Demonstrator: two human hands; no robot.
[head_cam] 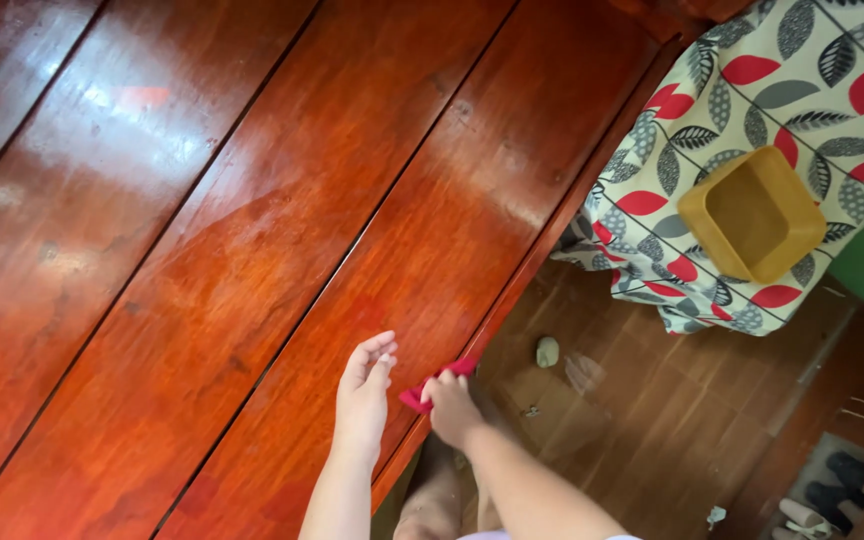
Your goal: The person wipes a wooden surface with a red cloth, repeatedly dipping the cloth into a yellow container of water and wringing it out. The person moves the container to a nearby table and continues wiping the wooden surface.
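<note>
Right hand (449, 408) pinches a red cloth (434, 383) at the table (252, 250) edge. Cloth's long axis follows that edge. Left hand (364, 395) rests flat, released, beside it.

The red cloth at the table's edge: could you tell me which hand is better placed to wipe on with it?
Right, probably. The right hand already grips the red cloth at the wooden table's edge; the left hand rests open beside it, holding nothing.

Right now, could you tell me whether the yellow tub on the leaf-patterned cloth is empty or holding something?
Empty. The yellow tub sits upright on the leaf-patterned cloth, and its bare inner floor and walls show.
</note>
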